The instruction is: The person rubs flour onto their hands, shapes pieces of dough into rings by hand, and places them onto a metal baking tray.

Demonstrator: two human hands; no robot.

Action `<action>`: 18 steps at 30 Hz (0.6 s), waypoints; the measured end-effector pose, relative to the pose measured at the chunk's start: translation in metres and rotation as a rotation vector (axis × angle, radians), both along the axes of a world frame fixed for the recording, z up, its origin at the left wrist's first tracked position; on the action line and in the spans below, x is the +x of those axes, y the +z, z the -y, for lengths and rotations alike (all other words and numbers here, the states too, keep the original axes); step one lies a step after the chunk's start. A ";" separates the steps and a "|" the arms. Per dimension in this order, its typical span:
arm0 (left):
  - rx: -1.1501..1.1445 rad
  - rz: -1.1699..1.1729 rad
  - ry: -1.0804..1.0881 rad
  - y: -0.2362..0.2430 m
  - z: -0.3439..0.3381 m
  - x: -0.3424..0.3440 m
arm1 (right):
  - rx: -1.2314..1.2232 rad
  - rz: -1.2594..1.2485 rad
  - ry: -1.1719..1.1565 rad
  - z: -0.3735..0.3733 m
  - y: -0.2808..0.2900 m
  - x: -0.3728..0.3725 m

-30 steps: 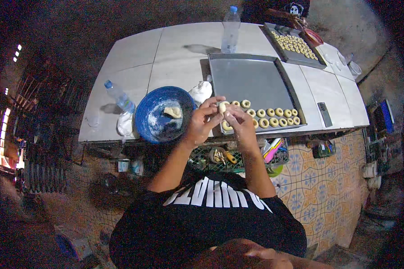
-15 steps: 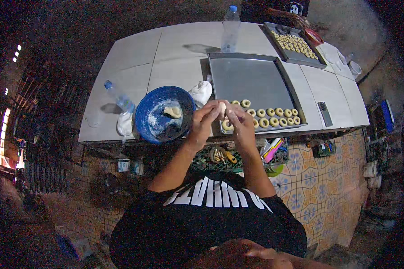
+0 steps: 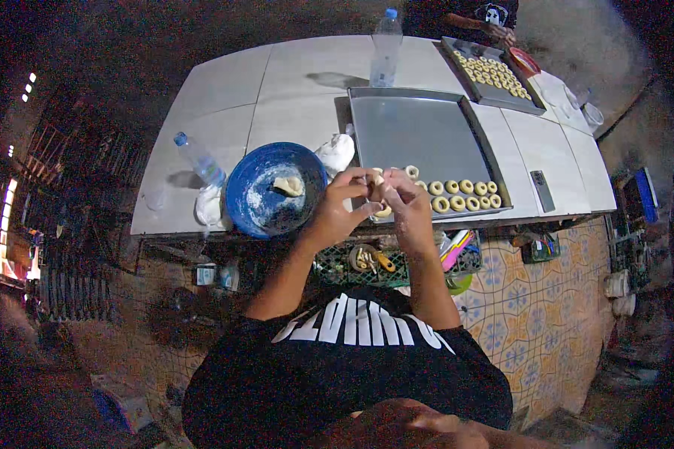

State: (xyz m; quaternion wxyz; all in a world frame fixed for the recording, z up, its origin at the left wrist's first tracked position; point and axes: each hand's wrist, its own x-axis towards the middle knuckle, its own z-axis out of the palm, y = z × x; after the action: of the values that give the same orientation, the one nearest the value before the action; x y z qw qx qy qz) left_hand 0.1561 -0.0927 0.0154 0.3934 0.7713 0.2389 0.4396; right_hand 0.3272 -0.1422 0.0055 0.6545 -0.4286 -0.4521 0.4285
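Observation:
Between the fingertips of both hands is a small piece of pale dough [image 3: 377, 180], partly covered by the fingers. My left hand [image 3: 340, 207] pinches it from one side and my right hand [image 3: 410, 206] from the other, over the near left corner of a grey metal tray [image 3: 419, 135]. Rings of dough [image 3: 457, 203] sit in rows along the tray's near edge; the hands hide some of them. Left of my hands stands a blue bowl [image 3: 237, 191], floury inside, holding a lump of dough [image 3: 287, 186].
Plastic bottles [image 3: 386, 52] [image 3: 201, 161] and white bags [image 3: 335, 153] stand on the tiled table [image 3: 225, 82]. A dark phone [image 3: 542, 191] lies right of the tray. At the far right, another person's hands [image 3: 499, 31] are beside a second ring-filled tray [image 3: 494, 75] and a red bowl [image 3: 526, 61].
My fingers have shifted around the dough, and my right hand has moved slightly right. The other person's hands have drawn together near the red bowl.

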 end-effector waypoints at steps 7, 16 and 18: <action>-0.236 0.176 0.090 -0.016 -0.003 0.007 | 0.118 0.202 -0.019 -0.002 -0.011 -0.001; -0.634 0.231 -0.070 -0.016 0.003 0.003 | 0.021 0.015 0.051 0.000 -0.014 0.002; -0.559 0.221 -0.044 -0.016 0.003 0.003 | 0.002 -0.074 0.033 -0.002 -0.015 0.003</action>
State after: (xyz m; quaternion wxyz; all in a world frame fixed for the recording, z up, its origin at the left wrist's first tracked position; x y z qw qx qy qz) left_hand 0.1587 -0.0961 -0.0007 0.6235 0.5856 0.2896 0.4294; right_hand 0.3302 -0.1404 -0.0092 0.6642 -0.4042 -0.4348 0.4543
